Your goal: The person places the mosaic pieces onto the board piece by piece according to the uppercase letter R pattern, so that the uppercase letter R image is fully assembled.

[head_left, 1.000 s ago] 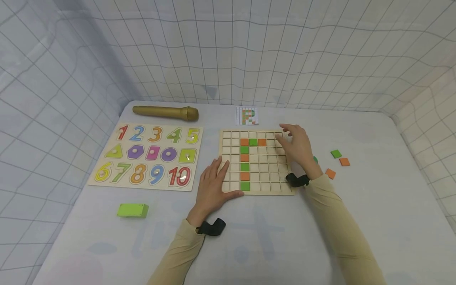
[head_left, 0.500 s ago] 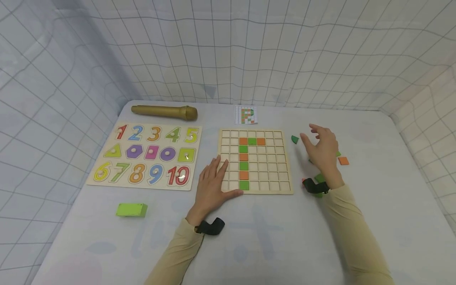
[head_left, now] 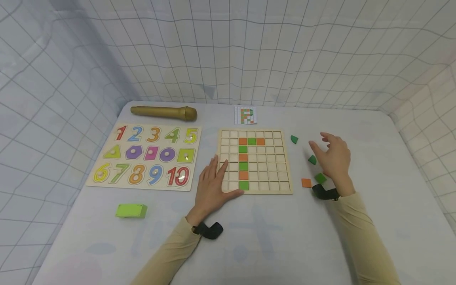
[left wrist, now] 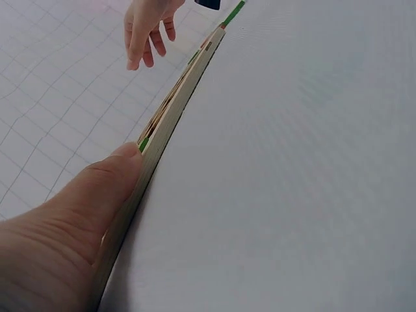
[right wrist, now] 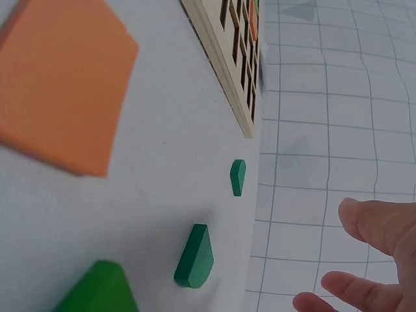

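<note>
A wooden grid board (head_left: 274,167) lies on the table, holding orange and green square tiles in a column and a short row near the top. My left hand (head_left: 211,186) rests on its lower left corner, fingers spread, with the thumb (left wrist: 114,175) along the near edge in the left wrist view. To the right of the board my right hand (head_left: 334,156) hovers with nothing in it, thumb and fingers apart. Near it lie two dark green quarter-round pieces (head_left: 312,160), a green square tile (head_left: 320,178) and an orange square tile (head_left: 306,183). The hand hides the area beneath it.
A small pattern card (head_left: 245,115) lies behind the board. On the left are a number-and-shape puzzle board (head_left: 144,184), a gold toy microphone (head_left: 164,112) and a light green block (head_left: 131,210). Grid-patterned cloth walls (head_left: 263,59) enclose the table.
My right hand has moved right, away from the board, then slightly nearer to me, uncovering the quarter-round pieces and covering tiles farther right. The left hand has stayed on the board.
</note>
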`<state>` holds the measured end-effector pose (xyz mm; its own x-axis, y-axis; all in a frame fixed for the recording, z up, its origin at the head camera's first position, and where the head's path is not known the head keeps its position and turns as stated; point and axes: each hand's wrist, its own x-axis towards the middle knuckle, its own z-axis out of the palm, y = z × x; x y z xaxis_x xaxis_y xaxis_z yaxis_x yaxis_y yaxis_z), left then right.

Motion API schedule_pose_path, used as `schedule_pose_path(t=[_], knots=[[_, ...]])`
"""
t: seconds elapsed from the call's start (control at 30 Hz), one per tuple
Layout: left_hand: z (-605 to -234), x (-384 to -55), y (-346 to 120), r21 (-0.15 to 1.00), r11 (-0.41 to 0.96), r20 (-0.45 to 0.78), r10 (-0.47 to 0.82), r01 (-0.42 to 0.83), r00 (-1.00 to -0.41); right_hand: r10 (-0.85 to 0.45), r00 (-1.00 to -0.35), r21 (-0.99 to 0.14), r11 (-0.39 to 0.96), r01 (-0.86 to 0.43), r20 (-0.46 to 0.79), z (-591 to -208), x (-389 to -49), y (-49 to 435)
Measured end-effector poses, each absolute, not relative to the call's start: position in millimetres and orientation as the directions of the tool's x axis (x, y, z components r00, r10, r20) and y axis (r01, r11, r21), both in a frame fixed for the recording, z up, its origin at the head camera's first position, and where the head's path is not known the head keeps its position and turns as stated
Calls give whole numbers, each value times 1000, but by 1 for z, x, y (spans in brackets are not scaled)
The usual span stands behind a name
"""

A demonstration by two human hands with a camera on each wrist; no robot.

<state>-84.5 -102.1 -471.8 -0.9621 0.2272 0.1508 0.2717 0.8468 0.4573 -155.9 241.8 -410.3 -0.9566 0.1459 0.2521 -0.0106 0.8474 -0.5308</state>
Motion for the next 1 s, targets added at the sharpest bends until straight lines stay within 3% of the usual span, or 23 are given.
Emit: schedule_pose_path(t=[1.0], knots=[[-471, -84, -101, 469, 843, 151, 218, 264, -964, 41, -999, -395, 918, 26, 29, -417, -146, 255]])
